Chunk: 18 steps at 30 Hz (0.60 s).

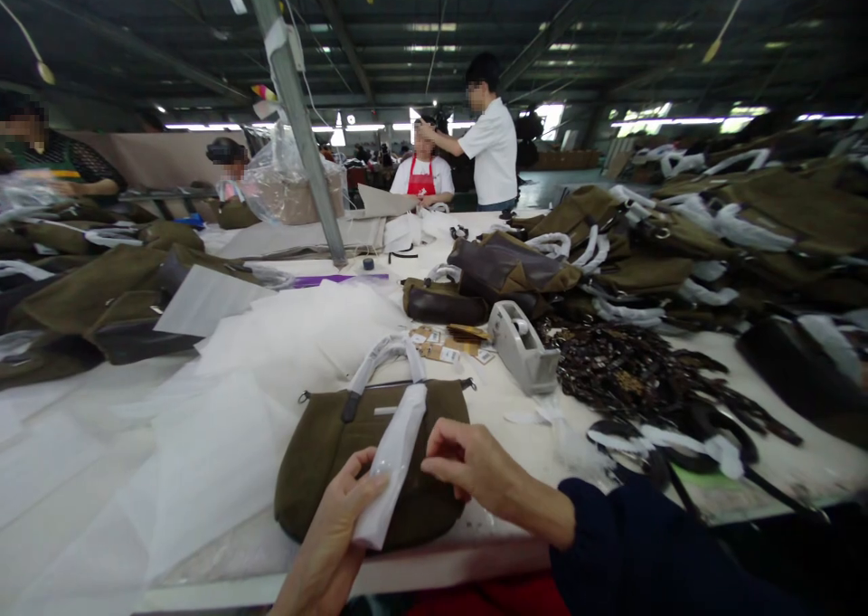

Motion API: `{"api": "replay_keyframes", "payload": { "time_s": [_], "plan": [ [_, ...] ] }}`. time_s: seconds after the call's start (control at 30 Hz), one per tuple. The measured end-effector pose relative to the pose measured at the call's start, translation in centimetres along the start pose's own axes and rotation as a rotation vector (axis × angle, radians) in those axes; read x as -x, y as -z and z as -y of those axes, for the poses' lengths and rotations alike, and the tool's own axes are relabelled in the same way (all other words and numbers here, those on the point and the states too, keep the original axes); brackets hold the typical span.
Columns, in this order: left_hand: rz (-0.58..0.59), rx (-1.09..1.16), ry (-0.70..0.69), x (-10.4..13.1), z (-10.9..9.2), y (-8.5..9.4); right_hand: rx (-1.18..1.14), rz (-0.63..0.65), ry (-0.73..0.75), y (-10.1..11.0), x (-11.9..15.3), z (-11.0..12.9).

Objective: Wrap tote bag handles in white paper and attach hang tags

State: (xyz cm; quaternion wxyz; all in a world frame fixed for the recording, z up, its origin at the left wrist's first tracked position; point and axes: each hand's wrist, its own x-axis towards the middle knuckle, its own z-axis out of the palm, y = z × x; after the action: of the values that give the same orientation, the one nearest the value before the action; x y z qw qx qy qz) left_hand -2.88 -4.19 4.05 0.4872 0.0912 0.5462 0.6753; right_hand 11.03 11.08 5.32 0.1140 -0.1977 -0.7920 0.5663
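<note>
An olive green handbag lies at the table's front edge, its handle wrapped in white paper. Over the bag, my left hand holds a long white wrapped bundle, thumb on top, at its lower end. Just right of the bundle is my right hand, its fingers curled and pinched together above the bag's right side. Whatever may be between those fingertips is too small to make out. White tissue sheets spread to the left of the bag.
Behind the bag are paper tags and a grey tape dispenser. Dark straps pile at right. More olive bags lie on both sides. A metal post rises behind. People are across the table.
</note>
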Motion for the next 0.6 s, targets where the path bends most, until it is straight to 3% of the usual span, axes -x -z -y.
{"api": "replay_keyframes", "payload": {
  "time_s": [0.1,0.2,0.37,0.6],
  "plan": [
    [0.003,0.021,0.014,-0.1,-0.2,-0.1,0.478,-0.116,0.503,0.3,0.0,0.3],
    [0.007,0.014,0.018,-0.1,-0.1,-0.3,0.834,-0.112,0.804,0.2,-0.4,0.9],
    [0.025,-0.070,-0.016,-0.1,0.2,-0.3,1.005,-0.086,0.922,-0.5,-0.8,1.3],
    [0.045,-0.159,0.024,0.0,0.1,-0.1,0.955,-0.069,0.954,-1.0,-1.3,0.0]
  ]
}}
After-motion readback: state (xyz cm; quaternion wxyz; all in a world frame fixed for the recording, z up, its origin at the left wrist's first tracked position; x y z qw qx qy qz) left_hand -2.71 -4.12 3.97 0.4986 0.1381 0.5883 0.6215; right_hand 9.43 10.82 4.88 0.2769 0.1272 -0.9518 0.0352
